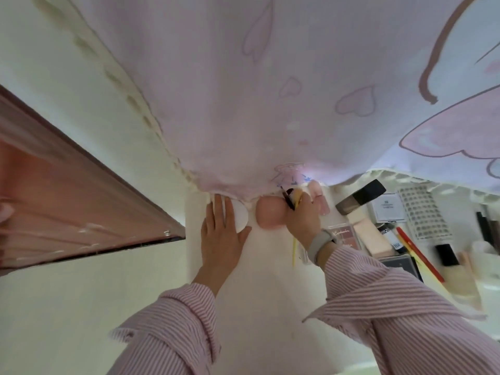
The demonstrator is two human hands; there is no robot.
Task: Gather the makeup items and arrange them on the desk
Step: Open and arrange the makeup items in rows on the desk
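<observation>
Fingers of the left hand [221, 234] lie straight and flat on a white puff [240, 217] at the desk [259, 288] far edge. The right hand [303, 217] pinches slim brushes [289, 200] beside the pink sponge [270, 212]. Judged light, soft, compressible; best taken at its sides.

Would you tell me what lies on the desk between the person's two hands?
In the head view, a pink makeup sponge lies between the left hand and the right hand, with part of a white round puff showing beside the left hand.
</observation>
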